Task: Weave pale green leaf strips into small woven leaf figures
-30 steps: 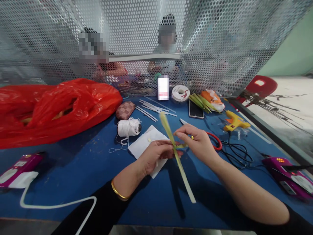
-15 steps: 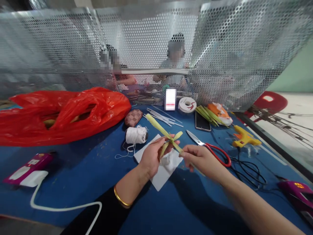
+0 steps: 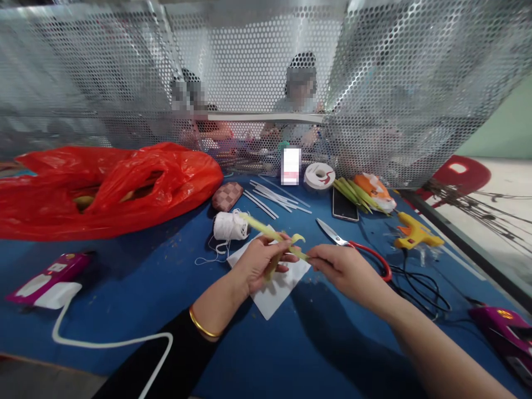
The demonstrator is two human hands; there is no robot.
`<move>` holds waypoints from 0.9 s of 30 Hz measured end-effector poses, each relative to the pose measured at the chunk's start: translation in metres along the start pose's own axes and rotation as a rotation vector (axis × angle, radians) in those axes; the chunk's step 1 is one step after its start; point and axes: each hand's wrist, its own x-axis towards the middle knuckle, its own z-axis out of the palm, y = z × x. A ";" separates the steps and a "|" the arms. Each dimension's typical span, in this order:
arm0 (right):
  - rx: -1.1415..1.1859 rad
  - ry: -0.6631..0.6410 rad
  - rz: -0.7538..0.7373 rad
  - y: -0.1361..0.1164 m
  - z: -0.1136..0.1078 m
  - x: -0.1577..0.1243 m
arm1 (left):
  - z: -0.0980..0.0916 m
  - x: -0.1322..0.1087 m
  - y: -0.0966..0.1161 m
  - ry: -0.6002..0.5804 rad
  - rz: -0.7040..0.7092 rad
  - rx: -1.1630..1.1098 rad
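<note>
My left hand point(image 3: 260, 260) is closed around crossed pale green leaf strips point(image 3: 270, 235) above a white paper sheet point(image 3: 274, 288) on the blue table point(image 3: 124, 288). My right hand point(image 3: 343, 269) pinches the other end of a strip, just right of the left hand. One strip points up and left toward a spool of white thread point(image 3: 230, 225). A short curled end sticks up between the two hands.
Red-handled scissors point(image 3: 357, 249) lie right of my hands, a yellow glue gun point(image 3: 413, 234) and black cables beyond. A red plastic bag point(image 3: 103, 185) fills the left. Magenta devices sit at both edges. Phone, tape roll and leaf bundle lie at the back. Two people sit behind the perforated metal screen.
The long strip has swung from nearly upright to lying low, pointing left. My right hand slid along it toward the right. The camera view rose slightly.
</note>
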 end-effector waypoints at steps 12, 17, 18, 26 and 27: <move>0.136 0.415 0.016 -0.006 -0.002 -0.001 | 0.010 -0.010 -0.016 -0.205 0.007 0.340; 0.312 0.269 -0.133 -0.014 0.008 0.001 | 0.018 -0.017 -0.027 -0.318 -0.087 0.438; 0.280 0.285 -0.180 -0.017 0.010 -0.001 | 0.018 -0.018 -0.028 -0.316 -0.087 0.432; -0.584 0.354 -0.805 -0.030 0.024 -0.013 | 0.012 -0.011 -0.020 -0.165 -0.198 0.030; -0.620 0.337 -0.844 -0.030 0.023 -0.013 | 0.010 -0.009 -0.019 -0.171 -0.199 0.014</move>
